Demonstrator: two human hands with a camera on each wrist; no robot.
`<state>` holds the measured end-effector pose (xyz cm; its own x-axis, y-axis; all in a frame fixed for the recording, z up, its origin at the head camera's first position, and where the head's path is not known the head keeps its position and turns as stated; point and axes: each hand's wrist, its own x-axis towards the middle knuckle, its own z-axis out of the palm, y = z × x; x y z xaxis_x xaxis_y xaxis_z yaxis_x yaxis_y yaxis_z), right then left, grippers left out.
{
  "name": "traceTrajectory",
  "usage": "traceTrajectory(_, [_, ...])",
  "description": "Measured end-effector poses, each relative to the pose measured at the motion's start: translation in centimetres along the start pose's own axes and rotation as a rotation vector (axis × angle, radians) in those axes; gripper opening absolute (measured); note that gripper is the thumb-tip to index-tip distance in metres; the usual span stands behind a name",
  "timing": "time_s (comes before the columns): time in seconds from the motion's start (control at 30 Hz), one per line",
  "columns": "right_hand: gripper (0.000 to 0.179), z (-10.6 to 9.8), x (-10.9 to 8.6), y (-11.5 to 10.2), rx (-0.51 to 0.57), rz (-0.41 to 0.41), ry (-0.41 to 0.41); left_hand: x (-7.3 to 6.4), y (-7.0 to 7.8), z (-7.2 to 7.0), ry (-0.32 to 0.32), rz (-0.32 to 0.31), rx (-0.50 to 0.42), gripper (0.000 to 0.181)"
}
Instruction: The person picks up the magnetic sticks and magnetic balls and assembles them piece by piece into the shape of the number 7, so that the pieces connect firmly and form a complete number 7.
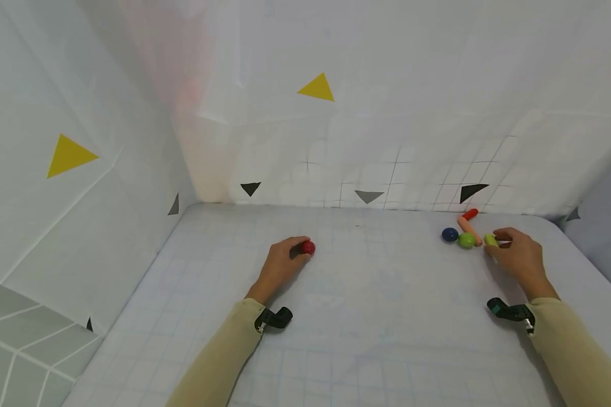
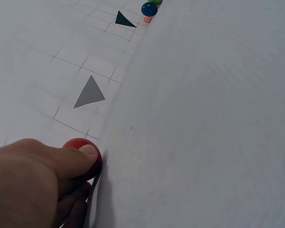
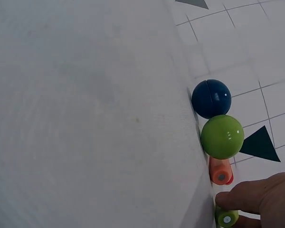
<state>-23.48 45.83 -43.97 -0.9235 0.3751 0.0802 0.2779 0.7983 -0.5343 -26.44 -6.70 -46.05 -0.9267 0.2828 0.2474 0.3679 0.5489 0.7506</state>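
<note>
At the middle of the table, my left hand (image 1: 282,261) holds a small glossy red ball (image 1: 308,247) resting on the white surface. In the left wrist view the thumb lies across the red ball (image 2: 77,143), and the other fingers are partly hidden behind it. Far to the right, my right hand (image 1: 520,255) pinches a short yellow-green cylinder (image 1: 491,241). Its pale round end (image 3: 227,219) shows below the thumb in the right wrist view. Just left of that hand sit a green ball (image 1: 467,240), a dark blue ball (image 1: 450,234) and a peach-orange stick (image 1: 469,230).
A short red stick (image 1: 470,214) lies behind the orange one, near the back wall (image 1: 417,141). The white tabletop (image 1: 366,316) carries a faint grid. A fabric side wall (image 1: 117,226) stands at the left. Both wrists wear black camera mounts.
</note>
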Motion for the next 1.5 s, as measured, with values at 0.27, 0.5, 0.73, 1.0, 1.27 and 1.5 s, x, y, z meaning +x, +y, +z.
traceTrajectory(0.27, [0.048, 0.2, 0.6, 0.8, -0.016, 0.021, 0.018, 0.1, -0.2, 0.0, 0.011, 0.008, -0.004, 0.043])
traceTrajectory(0.5, [0.042, 0.3, 0.6, 1.5, -0.005, 0.032, 0.06, 0.0, -0.1, 0.1, 0.004, 0.004, -0.002, 0.044])
traceTrajectory(0.73, [0.043, -0.1, 0.2, 1.5, 0.033, 0.05, 0.08, 0.0, 0.2, 0.1, 0.009, 0.026, -0.016, 0.042])
traceTrajectory(1.0, [0.043, -0.6, 0.1, 0.7, 0.047, 0.008, 0.103, -0.1, 0.2, -0.1, 0.017, 0.017, -0.003, 0.041])
traceTrajectory(1.27, [0.041, -0.6, -0.3, -1.2, 0.048, -0.04, 0.14, -0.1, 0.1, 0.0, 0.013, 0.01, 0.008, 0.043])
traceTrajectory(1.5, [0.042, -1.2, -1.1, -3.1, 0.05, -0.092, 0.151, 0.1, 0.1, 0.0, 0.002, 0.01, 0.013, 0.043])
